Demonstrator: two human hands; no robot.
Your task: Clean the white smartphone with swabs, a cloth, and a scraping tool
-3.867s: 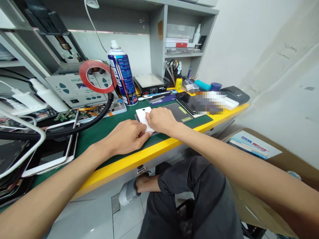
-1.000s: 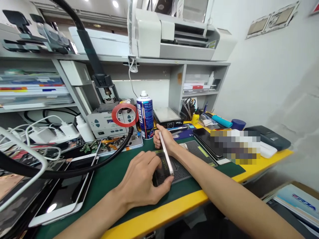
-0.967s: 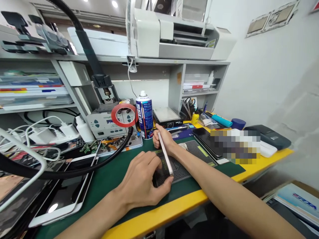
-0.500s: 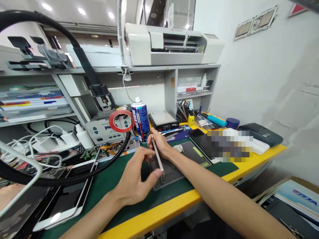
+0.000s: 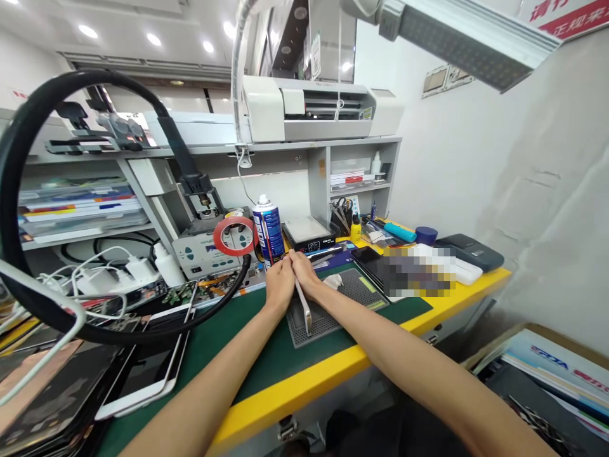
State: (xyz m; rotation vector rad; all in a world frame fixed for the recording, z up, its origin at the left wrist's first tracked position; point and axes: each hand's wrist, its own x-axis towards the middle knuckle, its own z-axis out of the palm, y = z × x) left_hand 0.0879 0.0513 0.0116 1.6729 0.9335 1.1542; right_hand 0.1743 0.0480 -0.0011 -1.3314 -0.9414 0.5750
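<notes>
A thin phone (image 5: 303,306) with a silver edge is tilted up on its side over a grey perforated mat (image 5: 328,322). My left hand (image 5: 280,284) is closed on its far end from the left. From the other side my right hand (image 5: 305,277) grips the same end, fingertips close to the left ones. The phone's near end sticks out free toward me, and its faces are mostly hidden. Behind the hands stands a blue spray can (image 5: 269,230). A crumpled white wipe (image 5: 333,280) lies on the mat to the right.
A roll of red tape (image 5: 219,236) and a black hose (image 5: 10,209) are at the left, above white tablets (image 5: 136,401). A heating plate (image 5: 309,233) sits behind. Right of the mat are a dark phone (image 5: 368,259) and a black case (image 5: 469,252). A lamp (image 5: 476,41) hangs overhead.
My left hand has moved from the phone's near end, where its fingers were spread, forward to the far end and closed beside my right hand. The view has tilted up.
</notes>
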